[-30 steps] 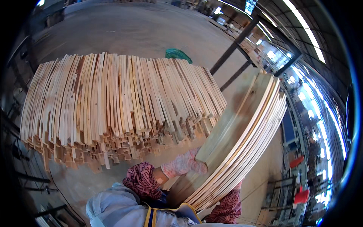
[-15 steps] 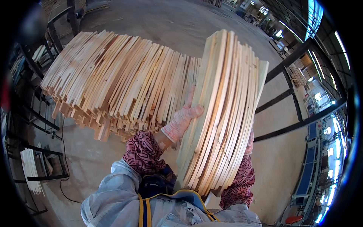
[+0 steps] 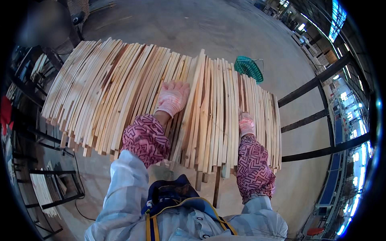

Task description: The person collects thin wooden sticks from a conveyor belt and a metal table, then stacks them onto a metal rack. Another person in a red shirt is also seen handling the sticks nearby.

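Note:
A long row of pale wooden strips stands packed side by side in front of me. In its middle, a group of strips leans slightly, its left edge jutting above its neighbours. My left hand, in a pinkish-white knit glove, lies spread on the strips just left of this group. On the group's right side is my right hand, gloved alike; its fingertips go down among the strips and are partly hidden. Patterned sleeve covers reach up both forearms.
Black metal rails extend at the right, and a dark frame stands at the left. A green basket sits behind the row. Lower left, more strips rest on a low rack. A cable lies on the floor.
The bundle held upright between my hands has come down into the row, beside the other strips. My left hand has left its side and now lies flat; my right hand has come into view.

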### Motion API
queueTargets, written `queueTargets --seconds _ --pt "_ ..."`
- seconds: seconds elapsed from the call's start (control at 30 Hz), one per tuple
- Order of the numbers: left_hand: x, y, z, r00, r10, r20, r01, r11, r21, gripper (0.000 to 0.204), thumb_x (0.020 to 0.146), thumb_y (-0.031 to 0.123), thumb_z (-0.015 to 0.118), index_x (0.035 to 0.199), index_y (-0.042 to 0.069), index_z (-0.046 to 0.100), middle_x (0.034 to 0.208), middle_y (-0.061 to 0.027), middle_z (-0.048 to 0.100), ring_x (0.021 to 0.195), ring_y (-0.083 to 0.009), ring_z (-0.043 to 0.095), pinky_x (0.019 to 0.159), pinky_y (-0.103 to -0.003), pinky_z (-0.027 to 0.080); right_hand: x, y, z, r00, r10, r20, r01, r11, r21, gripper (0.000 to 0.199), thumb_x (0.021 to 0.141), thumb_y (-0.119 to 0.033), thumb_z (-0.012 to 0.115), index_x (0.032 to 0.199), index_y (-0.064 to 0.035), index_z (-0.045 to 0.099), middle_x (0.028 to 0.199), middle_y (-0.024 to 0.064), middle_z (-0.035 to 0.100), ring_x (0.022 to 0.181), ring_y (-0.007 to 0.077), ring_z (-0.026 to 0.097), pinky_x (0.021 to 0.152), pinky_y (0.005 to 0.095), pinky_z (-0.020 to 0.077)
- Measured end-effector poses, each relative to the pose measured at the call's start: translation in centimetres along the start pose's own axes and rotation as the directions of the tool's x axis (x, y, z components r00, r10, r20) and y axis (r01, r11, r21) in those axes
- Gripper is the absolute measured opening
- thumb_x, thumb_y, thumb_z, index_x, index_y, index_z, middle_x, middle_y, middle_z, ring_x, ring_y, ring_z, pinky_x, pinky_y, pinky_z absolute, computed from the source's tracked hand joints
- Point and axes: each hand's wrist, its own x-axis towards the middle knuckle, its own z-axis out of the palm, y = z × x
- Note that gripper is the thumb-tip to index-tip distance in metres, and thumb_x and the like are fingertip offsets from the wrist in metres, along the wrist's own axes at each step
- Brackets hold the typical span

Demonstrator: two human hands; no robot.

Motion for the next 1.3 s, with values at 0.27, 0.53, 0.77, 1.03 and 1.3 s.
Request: queueTargets --seconds 0.27,0.53,0.77,1.03,1.3 --pt "-0.7 -0.5 -1.4 1.0 0.009 -0.005 -0.01 0.954 -0.301 0.044 0.099 0.036 0.032 0.135 0.015 0.047 0.134 -0.0109 0.056 0.129 -0.0254 0.046 0.107 -0.047 0.026 -3.4 -0.4 1.9 0.988 0.093 -0.122 0.041 0.608 0.793 0.056 0.102 -0.044 0.044 0.131 0.0027 0.055 0.123 0.0247 0.061 0.117 0.0338 0.058 0.098 0.0378 0.0465" --pt "-1.3 0.4 -1.1 0.999 -0.024 -0.045 -0.003 0.851 -0.526 0.046 0.1 0.037 0.042 0.138 0.013 0.05 0.138 -0.019 0.053 0.129 -0.031 0.046 0.111 -0.039 0.029 -5.9 -1.3 -0.4 0.993 0.097 -0.069 -0.029 0.757 0.652 0.055 0.102 -0.043 0.042 0.132 0.0008 0.055 0.13 0.0252 0.056 0.12 0.0375 0.055 0.099 0.0395 0.0452" --pt "-3.2 3.6 -0.6 0.991 -0.135 0.002 0.069 0.493 -0.867 0.067 0.096 0.045 0.053 0.149 0.008 0.035 0.154 -0.0169 0.033 0.143 -0.031 0.03 0.117 -0.034 0.023 -7.7 -0.9 -0.4 0.847 0.004 -0.532 0.382 0.693 0.612 0.051 0.096 -0.031 0.057 0.141 -0.0076 0.048 0.124 0.0213 0.059 0.113 0.0353 0.059 0.093 0.038 0.0473" --pt "-3.1 4.0 0.2 0.989 -0.144 0.021 0.043 0.154 -0.987 0.071 0.092 0.023 0.066 0.15 0.003 0.031 0.156 -0.0144 0.031 0.145 -0.0242 0.026 0.116 -0.032 0.022 -8.1 -2.9 -0.2 0.918 -0.041 -0.394 0.385 0.325 0.864 0.067 0.092 -0.017 0.065 0.148 0.0006 0.033 0.149 0.0223 0.037 0.138 0.0297 0.038 0.113 0.0346 0.032" --pt "-3.3 3.7 -1.3 0.975 -0.137 0.177 0.14 -0.243 -0.96 0.081 0.089 0.02 0.069 0.153 0.002 0.022 0.152 -0.0202 0.033 0.143 -0.0256 0.028 0.115 -0.033 0.025 -6.1 -1.1 0.5 0.912 -0.372 -0.171 0.204 0.052 0.978 0.059 0.098 -0.007 0.049 0.147 0.0105 0.022 0.128 0.022 0.059 0.123 0.0222 0.056 0.109 0.0282 0.0396"
